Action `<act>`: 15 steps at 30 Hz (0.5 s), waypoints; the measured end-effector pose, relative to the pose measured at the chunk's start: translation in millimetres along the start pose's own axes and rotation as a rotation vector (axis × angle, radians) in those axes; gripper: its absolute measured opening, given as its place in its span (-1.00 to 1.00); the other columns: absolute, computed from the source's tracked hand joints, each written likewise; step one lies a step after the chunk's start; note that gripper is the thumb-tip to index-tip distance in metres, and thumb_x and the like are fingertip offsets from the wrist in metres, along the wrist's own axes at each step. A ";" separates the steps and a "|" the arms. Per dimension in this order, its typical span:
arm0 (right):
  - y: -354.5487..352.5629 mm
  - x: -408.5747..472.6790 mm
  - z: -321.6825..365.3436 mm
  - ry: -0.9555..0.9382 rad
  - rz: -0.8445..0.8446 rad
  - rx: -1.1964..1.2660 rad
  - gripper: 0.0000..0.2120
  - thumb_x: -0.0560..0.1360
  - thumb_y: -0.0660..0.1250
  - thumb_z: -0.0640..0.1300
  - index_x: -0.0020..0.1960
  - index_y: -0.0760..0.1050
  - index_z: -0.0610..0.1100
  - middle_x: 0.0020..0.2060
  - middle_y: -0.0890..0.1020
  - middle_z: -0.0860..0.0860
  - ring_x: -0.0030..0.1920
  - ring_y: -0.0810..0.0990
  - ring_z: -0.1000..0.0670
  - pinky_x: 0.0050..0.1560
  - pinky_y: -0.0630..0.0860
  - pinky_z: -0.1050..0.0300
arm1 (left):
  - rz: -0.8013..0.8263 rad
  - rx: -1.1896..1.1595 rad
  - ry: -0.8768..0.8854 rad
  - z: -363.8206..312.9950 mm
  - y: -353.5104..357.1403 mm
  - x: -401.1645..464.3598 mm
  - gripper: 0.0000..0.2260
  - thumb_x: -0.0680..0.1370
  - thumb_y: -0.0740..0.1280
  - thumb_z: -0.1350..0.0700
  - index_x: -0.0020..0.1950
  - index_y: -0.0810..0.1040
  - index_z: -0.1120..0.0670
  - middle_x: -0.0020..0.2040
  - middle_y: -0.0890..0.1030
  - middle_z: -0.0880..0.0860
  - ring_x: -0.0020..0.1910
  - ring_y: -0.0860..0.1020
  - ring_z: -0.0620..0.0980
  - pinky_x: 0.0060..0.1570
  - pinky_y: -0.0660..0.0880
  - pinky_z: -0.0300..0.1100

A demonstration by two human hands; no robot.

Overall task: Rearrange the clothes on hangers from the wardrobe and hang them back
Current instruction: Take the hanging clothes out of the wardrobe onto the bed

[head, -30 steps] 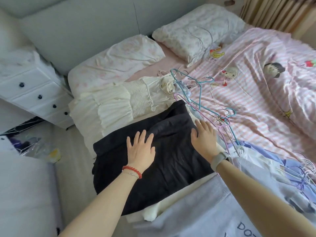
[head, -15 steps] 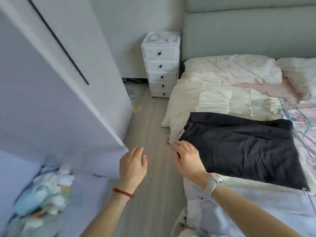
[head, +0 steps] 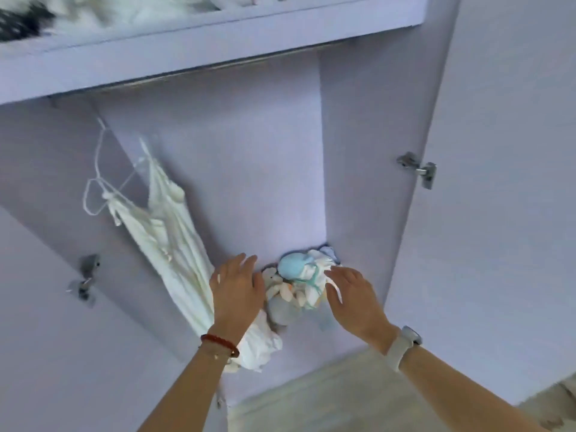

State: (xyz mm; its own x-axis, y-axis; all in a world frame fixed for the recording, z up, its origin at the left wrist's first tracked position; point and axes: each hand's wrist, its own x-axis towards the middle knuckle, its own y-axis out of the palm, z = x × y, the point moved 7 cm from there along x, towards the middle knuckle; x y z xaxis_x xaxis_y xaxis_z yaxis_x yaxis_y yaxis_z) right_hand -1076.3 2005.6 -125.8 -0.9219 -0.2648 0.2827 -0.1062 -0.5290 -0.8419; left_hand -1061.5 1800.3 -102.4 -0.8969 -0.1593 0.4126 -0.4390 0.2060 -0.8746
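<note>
Both hands held out into wardrobe [head: 358, 151], fingers spread, nothing gripped. White dress [head: 168, 232] hung on hanger [head: 99, 169] left of left hand [head: 237, 291]. Bundled clothes pile [head: 299, 282] seen between left fingers and right hand [head: 352, 297].

Soft, even daylight fills the pale lilac wardrobe [head: 249, 169], with only faint shadow under the shelf [head: 187, 48] and no glare. Motion blur smears the whole picture, worst on the items along the top edge. Wide-angle distortion bends the door edges and panels toward the corners.
</note>
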 end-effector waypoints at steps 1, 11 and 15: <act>10.7 16.4 20.3 -0.046 0.016 0.021 -0.65 0.42 0.09 -0.06 -0.06 0.59 -0.17 -0.14 0.66 -0.08 -0.16 0.64 -0.13 -0.18 0.59 0.05 | -0.045 0.014 -0.055 22.2 -13.0 2.9 -0.65 0.45 0.12 0.05 0.09 0.60 0.11 0.08 0.61 0.12 0.07 0.58 0.14 0.09 0.43 0.16; 103.4 162.8 191.3 -0.327 0.255 0.405 -0.71 0.57 0.12 -0.21 0.25 0.45 -0.23 0.17 0.54 -0.12 0.19 0.47 -0.12 0.20 0.35 0.15 | -0.396 0.357 -0.268 165.1 -130.0 60.8 -0.64 0.43 0.19 0.10 0.18 0.53 0.15 0.18 0.53 0.18 0.25 0.36 0.16 0.09 0.39 0.22; 119.0 215.5 249.1 -0.395 0.350 0.521 -0.68 0.59 0.09 -0.22 0.30 0.40 -0.20 0.23 0.50 -0.10 0.25 0.44 -0.06 0.19 0.30 0.27 | -0.405 0.543 -0.359 205.7 -151.1 88.6 -0.60 0.45 0.08 0.07 0.17 0.53 0.15 0.20 0.52 0.18 0.27 0.39 0.21 0.19 0.23 0.24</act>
State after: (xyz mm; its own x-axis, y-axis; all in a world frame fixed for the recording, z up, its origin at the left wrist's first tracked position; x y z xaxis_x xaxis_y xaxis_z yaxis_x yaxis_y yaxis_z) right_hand -1194.9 1684.8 -50.7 -0.6562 -0.7067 0.2647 0.4503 -0.6482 -0.6141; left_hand -1063.4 1556.4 13.9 -0.5583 -0.4446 0.7005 -0.5577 -0.4241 -0.7136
